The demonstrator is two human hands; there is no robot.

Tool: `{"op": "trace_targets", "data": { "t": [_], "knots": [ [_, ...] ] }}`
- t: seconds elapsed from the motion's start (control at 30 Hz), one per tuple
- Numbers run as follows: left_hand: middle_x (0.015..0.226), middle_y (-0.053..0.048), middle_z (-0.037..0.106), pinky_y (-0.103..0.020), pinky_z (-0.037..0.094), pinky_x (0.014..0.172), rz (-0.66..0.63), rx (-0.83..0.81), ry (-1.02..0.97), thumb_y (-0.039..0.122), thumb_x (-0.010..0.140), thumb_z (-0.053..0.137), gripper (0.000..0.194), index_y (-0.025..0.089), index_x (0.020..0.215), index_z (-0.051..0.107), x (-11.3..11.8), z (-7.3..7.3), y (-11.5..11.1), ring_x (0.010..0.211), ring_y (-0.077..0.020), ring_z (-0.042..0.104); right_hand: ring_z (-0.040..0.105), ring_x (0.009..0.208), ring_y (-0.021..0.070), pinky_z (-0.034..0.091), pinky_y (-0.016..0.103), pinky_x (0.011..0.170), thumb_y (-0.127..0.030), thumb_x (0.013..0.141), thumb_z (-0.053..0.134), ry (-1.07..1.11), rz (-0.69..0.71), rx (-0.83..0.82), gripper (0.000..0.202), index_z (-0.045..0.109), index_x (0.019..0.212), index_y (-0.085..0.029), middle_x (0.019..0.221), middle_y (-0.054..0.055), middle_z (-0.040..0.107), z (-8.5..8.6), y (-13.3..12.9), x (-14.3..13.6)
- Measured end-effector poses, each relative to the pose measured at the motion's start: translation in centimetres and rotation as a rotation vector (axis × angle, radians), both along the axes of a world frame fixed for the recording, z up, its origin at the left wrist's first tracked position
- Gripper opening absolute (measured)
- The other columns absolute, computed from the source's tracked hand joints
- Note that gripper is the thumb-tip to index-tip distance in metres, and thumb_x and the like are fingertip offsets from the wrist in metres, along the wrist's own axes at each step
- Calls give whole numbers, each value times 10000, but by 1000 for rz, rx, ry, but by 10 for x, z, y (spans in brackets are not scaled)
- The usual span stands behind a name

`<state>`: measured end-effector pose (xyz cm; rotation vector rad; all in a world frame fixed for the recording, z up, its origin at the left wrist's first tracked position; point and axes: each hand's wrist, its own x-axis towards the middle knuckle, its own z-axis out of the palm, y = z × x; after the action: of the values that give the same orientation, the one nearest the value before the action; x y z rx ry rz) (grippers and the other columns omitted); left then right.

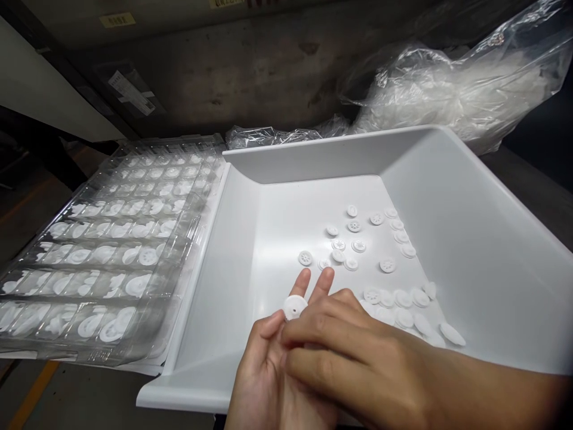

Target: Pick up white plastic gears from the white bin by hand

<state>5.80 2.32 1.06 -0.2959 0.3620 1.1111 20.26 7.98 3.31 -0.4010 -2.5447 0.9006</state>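
White disc [295, 307] pinched between right-hand fingers [308, 334] and left-hand fingers [299, 285], above white tray [233, 251].

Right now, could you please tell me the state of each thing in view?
Small white plastic disc: pinched between both hands.
Left hand: palm up, fingers extended.
Right hand: overlapping the left.
White plastic bin: open, discs scattered inside.
Clear blister tray: pockets filled.

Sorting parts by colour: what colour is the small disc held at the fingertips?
White, like the loose discs in the tray; the disc shows in the head view.
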Motion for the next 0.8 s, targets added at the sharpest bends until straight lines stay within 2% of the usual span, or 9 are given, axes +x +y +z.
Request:
{"op": "trace_targets", "data": {
  "t": [0.13,0.2,0.27,0.37,0.47,0.57,0.63,0.7,0.8],
  "knots": [
    [1424,-82,542,-371,370,1134,19,57,-62,276,942,391,441,148,1338,537,-1,-2,1,1316,-240,500,551,1086,213,427,366,984,-139,1000,408,132,21,-83,259,597,1148,-43,1160,155,646,-6,2,4],
    [1368,-135,591,-334,446,1052,46,19,-71,286,970,331,457,136,1374,482,0,-2,2,1234,-222,582,558,1090,161,433,308,975,-101,979,451,225,-61,-128,236,548,1195,-105,1145,98,645,-11,3,5],
    [1275,-147,632,-293,496,948,74,-42,-55,288,969,330,493,163,1443,372,2,-1,3,1056,-181,668,562,1094,121,435,254,964,-55,953,493,278,-170,-168,284,523,1211,-171,1117,32,642,-14,3,6],
    [1242,-145,611,-306,499,921,72,-77,-16,294,942,377,595,197,1506,213,5,2,4,913,-169,670,571,1013,120,453,250,909,-52,941,519,291,-248,-209,278,533,1177,-198,1039,6,629,-14,4,7],
    [1265,-168,602,-279,500,896,50,-97,2,291,958,347,586,189,1512,185,6,8,6,943,-165,673,521,828,136,437,289,788,-148,985,488,194,-226,-131,128,568,1084,-164,892,18,580,-6,8,8],
    [1278,-151,611,-272,495,873,32,-143,29,313,975,302,536,216,1498,244,4,13,7,920,-151,687,469,781,171,389,341,750,-273,1015,451,-14,-159,30,211,597,1034,-122,848,43,555,1,12,10],
    [1316,-134,597,-284,483,886,17,-128,11,337,972,292,526,235,1488,281,2,12,6,973,-160,679,470,784,188,370,357,742,-298,1011,459,-110,-143,76,224,605,1017,-128,851,50,559,4,13,12],
    [1351,-123,576,-280,470,887,-8,-70,-36,340,966,307,529,239,1485,292,1,8,5,998,-154,661,488,814,183,369,349,766,-270,994,503,-144,-151,7,144,598,995,-161,885,37,576,4,12,14],
    [1350,-141,565,-271,444,902,-48,18,-73,330,959,345,552,207,1491,263,0,2,3,1017,-156,638,518,876,134,374,287,817,-273,959,583,-153,-197,-309,38,581,944,-239,931,-33,600,4,8,16]
  ]
}}
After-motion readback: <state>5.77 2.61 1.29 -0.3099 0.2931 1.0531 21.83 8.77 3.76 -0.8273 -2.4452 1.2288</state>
